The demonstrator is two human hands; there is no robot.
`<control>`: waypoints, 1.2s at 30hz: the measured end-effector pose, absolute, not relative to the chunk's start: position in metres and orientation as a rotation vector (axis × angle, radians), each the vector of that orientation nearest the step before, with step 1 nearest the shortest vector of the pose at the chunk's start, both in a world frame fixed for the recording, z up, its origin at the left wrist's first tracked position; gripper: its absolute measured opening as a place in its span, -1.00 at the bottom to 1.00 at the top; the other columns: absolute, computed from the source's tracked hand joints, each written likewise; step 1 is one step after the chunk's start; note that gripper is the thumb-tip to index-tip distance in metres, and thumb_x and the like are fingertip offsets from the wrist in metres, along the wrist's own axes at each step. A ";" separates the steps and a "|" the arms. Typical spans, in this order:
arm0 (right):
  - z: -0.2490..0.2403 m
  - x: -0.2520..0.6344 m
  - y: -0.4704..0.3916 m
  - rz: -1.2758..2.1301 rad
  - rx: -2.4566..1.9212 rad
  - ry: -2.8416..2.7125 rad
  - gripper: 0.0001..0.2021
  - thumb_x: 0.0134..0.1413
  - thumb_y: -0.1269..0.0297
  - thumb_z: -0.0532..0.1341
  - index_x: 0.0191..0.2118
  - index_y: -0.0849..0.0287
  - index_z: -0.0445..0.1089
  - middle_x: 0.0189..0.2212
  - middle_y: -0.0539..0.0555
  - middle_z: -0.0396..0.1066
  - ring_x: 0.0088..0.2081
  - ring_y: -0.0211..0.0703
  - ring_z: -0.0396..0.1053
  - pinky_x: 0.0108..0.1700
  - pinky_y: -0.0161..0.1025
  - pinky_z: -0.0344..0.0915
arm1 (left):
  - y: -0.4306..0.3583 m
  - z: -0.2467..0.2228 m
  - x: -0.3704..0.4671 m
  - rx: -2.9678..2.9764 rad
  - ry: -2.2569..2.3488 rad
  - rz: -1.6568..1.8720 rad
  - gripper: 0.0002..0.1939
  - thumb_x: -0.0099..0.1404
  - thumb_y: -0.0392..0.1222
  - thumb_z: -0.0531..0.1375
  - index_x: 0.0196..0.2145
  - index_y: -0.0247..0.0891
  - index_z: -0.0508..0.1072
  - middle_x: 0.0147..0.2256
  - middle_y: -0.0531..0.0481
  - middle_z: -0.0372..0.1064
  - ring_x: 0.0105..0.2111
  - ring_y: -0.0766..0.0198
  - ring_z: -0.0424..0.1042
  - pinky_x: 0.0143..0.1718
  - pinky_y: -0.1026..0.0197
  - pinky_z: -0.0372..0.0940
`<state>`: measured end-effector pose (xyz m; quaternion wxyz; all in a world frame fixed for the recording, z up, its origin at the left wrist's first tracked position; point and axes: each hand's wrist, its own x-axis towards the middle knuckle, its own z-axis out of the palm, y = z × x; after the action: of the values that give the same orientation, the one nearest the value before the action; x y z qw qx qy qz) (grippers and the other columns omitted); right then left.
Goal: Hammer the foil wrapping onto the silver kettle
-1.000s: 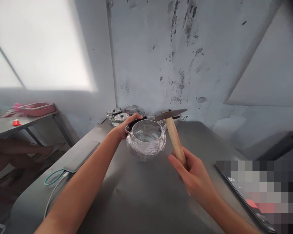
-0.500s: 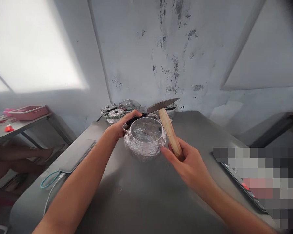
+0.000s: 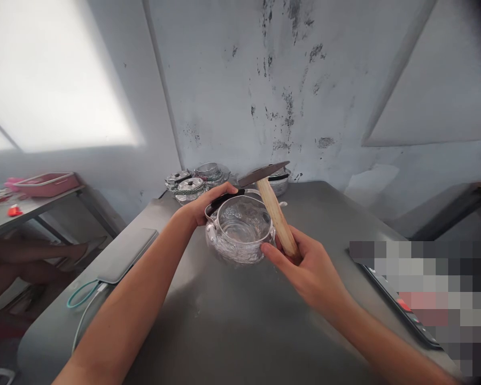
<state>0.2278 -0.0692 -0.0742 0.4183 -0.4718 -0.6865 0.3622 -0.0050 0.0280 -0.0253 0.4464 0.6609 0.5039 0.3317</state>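
An open silver metal pot (image 3: 240,251) with an embossed side is at the middle, over the grey table (image 3: 224,331). My left hand (image 3: 210,203) is closed round the black grip of its wire handle, at the pot's far left. In my right hand (image 3: 300,256) is the wooden shaft of a hammer (image 3: 276,216). The hammer's dark head points up and lies across the view beyond the pot. My right thumb is at the pot's right side; whether it presses on the metal is unclear.
Several silver pots (image 3: 190,186) stand at the table's back left, and another pot (image 3: 279,184) stands behind the hammer. A flat grey device (image 3: 128,256) with cables lies left. A pink basket (image 3: 48,185) sits on a side table. A person's legs (image 3: 32,256) show below it.
The pot has tilted slightly and its rim has shifted a little right. The hammer head has moved slightly left. Both hands keep their hold.
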 end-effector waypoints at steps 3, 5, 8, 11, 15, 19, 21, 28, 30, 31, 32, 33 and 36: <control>-0.073 0.228 -0.070 0.901 -1.180 -1.733 -0.57 0.12 -0.10 0.23 -0.47 0.09 0.07 -0.57 -0.15 -0.02 -0.53 -0.35 -0.06 -0.51 -0.33 -0.05 | 0.029 -0.027 -0.005 1.365 1.143 0.794 -0.57 0.22 0.18 0.16 -0.31 -0.27 0.54 -0.42 -0.13 0.49 -0.41 0.07 0.47 -0.35 0.03 0.36; -0.073 0.229 -0.070 0.906 -1.178 -1.741 -0.57 0.13 -0.10 0.23 -0.47 0.10 0.08 -0.57 -0.15 -0.01 -0.53 -0.35 -0.06 -0.51 -0.33 -0.05 | 0.029 -0.027 -0.005 1.246 1.075 0.778 -0.61 0.20 0.14 0.20 -0.35 -0.27 0.53 -0.42 -0.10 0.49 -0.45 0.14 0.45 -0.37 0.08 0.34; -0.073 0.229 -0.071 0.913 -1.170 -1.750 -0.58 0.13 -0.10 0.23 -0.46 0.10 0.09 -0.57 -0.14 -0.01 -0.52 -0.34 -0.06 -0.51 -0.33 -0.04 | 0.030 -0.028 -0.005 1.176 1.015 0.765 -0.64 0.20 0.12 0.22 -0.40 -0.27 0.53 -0.41 -0.09 0.50 -0.45 0.16 0.45 -0.35 0.10 0.35; -0.073 0.228 -0.071 0.916 -1.169 -1.749 -0.58 0.12 -0.09 0.23 -0.47 0.10 0.09 -0.57 -0.14 0.00 -0.52 -0.35 -0.06 -0.51 -0.33 -0.04 | 0.029 -0.027 -0.004 1.195 1.019 0.763 -0.63 0.20 0.13 0.21 -0.39 -0.27 0.54 -0.40 -0.11 0.50 -0.44 0.13 0.45 -0.35 0.08 0.37; -0.071 0.228 -0.070 0.946 -1.168 -1.737 -0.59 0.11 -0.07 0.24 -0.47 0.09 0.09 -0.57 -0.14 -0.01 -0.53 -0.35 -0.07 -0.52 -0.33 -0.06 | 0.026 -0.024 -0.002 1.289 1.084 0.791 -0.62 0.21 0.14 0.20 -0.34 -0.27 0.54 -0.42 -0.12 0.48 -0.40 0.07 0.47 -0.34 0.05 0.38; -0.071 0.229 -0.068 0.991 -1.156 -1.734 -0.60 0.10 -0.06 0.26 -0.46 0.10 0.11 -0.57 -0.14 0.01 -0.53 -0.35 -0.06 -0.52 -0.33 -0.06 | 0.024 -0.021 -0.002 1.339 1.158 0.845 -0.61 0.23 0.15 0.19 -0.27 -0.25 0.53 -0.39 -0.11 0.48 -0.35 0.04 0.49 -0.31 0.03 0.38; -0.072 0.229 -0.067 1.002 -1.143 -1.730 -0.60 0.10 -0.06 0.26 -0.45 0.10 0.13 -0.56 -0.14 0.02 -0.53 -0.35 -0.05 -0.52 -0.33 -0.05 | 0.024 -0.021 -0.003 1.322 1.145 0.823 -0.62 0.24 0.15 0.18 -0.30 -0.25 0.52 -0.39 -0.10 0.48 -0.36 0.05 0.48 -0.32 0.04 0.37; -0.075 0.228 -0.066 1.004 -1.169 -1.731 -0.59 0.08 -0.07 0.27 -0.46 0.09 0.10 -0.58 -0.15 -0.01 -0.54 -0.36 -0.07 -0.54 -0.33 -0.08 | 0.028 -0.024 -0.007 1.258 1.017 0.750 -0.64 0.21 0.15 0.20 -0.39 -0.23 0.47 -0.43 -0.05 0.44 -0.49 0.22 0.39 -0.40 0.14 0.36; -0.076 0.228 -0.065 0.996 -1.181 -1.737 -0.57 0.08 -0.09 0.26 -0.47 0.09 0.07 -0.59 -0.15 -0.03 -0.55 -0.36 -0.08 -0.54 -0.33 -0.08 | 0.028 -0.024 -0.007 1.289 1.005 0.747 -0.65 0.21 0.15 0.21 -0.37 -0.22 0.48 -0.39 -0.07 0.46 -0.43 0.18 0.43 -0.34 0.12 0.36; -0.077 0.227 -0.065 0.984 -1.192 -1.742 -0.56 0.08 -0.09 0.25 -0.47 0.09 0.06 -0.59 -0.15 -0.03 -0.55 -0.36 -0.08 -0.55 -0.33 -0.07 | 0.027 -0.023 -0.006 1.317 0.996 0.737 -0.64 0.22 0.15 0.21 -0.34 -0.22 0.49 -0.35 -0.08 0.47 -0.39 0.15 0.45 -0.31 0.11 0.36; -0.078 0.228 -0.064 0.962 -1.209 -1.750 -0.56 0.09 -0.10 0.25 -0.47 0.08 0.05 -0.59 -0.16 -0.04 -0.55 -0.36 -0.08 -0.55 -0.33 -0.07 | 0.027 -0.022 -0.007 1.354 0.990 0.726 -0.64 0.22 0.16 0.21 -0.32 -0.22 0.50 -0.32 -0.09 0.49 -0.34 0.12 0.46 -0.27 0.09 0.36; -0.079 0.228 -0.063 0.927 -1.236 -1.763 -0.55 0.09 -0.10 0.25 -0.47 0.08 0.04 -0.59 -0.15 -0.04 -0.55 -0.35 -0.08 -0.55 -0.34 -0.06 | 0.028 -0.021 -0.008 1.411 0.993 0.717 -0.64 0.22 0.15 0.21 -0.29 -0.22 0.51 -0.28 -0.09 0.49 -0.29 0.09 0.47 -0.24 0.09 0.35; -0.081 0.233 -0.058 0.785 -1.342 -1.821 -0.54 0.10 -0.10 0.22 -0.48 0.08 0.00 -0.59 -0.15 -0.05 -0.55 -0.35 -0.07 -0.55 -0.34 -0.05 | 0.031 -0.018 -0.016 1.621 1.076 0.757 -0.64 0.20 0.11 0.22 -0.19 -0.20 0.51 -0.16 -0.09 0.48 -0.17 0.04 0.46 -0.18 0.09 0.33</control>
<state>0.2332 -0.0583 -0.0806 0.3649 -0.5220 -0.7080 0.3051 -0.0165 0.0308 -0.0178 0.5028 0.6713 0.4453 0.3135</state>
